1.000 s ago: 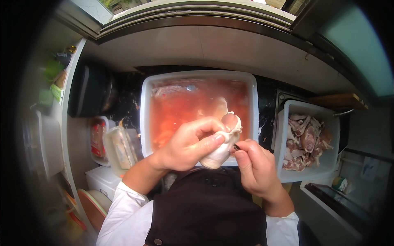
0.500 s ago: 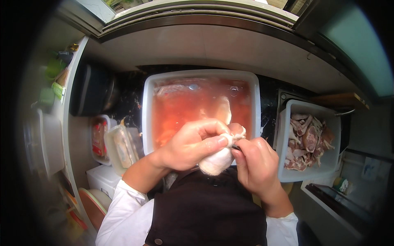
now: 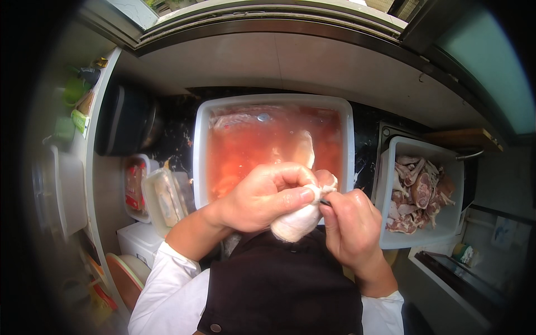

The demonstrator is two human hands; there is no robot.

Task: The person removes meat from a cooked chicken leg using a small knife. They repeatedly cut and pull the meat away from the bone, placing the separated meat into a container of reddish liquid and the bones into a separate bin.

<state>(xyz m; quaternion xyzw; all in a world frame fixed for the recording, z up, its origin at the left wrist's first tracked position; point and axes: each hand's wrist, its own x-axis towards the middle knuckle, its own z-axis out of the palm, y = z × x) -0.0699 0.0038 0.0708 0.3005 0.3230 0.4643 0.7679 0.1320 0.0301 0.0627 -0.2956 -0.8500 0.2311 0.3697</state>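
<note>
My left hand (image 3: 268, 195) is closed around a pale, skin-on poultry leg (image 3: 296, 222), which it holds over the near edge of a white tub (image 3: 198, 145). The leg's rounded end hangs down toward my dark apron, and the reddish cut flesh shows at its upper side. My right hand (image 3: 353, 223) is closed in a pinch on a small dark tool (image 3: 325, 202). Only a short piece of the tool shows, touching the skin beside my left thumb. Reddish water fills the tub, and another pale poultry piece (image 3: 304, 149) sticks out of it.
At right stands a second white tub (image 3: 391, 184) heaped with raw poultry legs (image 3: 421, 192). Left of the water tub are small plastic containers (image 3: 166, 204) with food inside, and a dark bin (image 3: 120, 125). A window frame (image 3: 268, 25) runs along the back.
Both hands and the poultry leg have shifted very slightly right. A bit more of the dark tool shows between my right fingers. The ripple on the water has faded.
</note>
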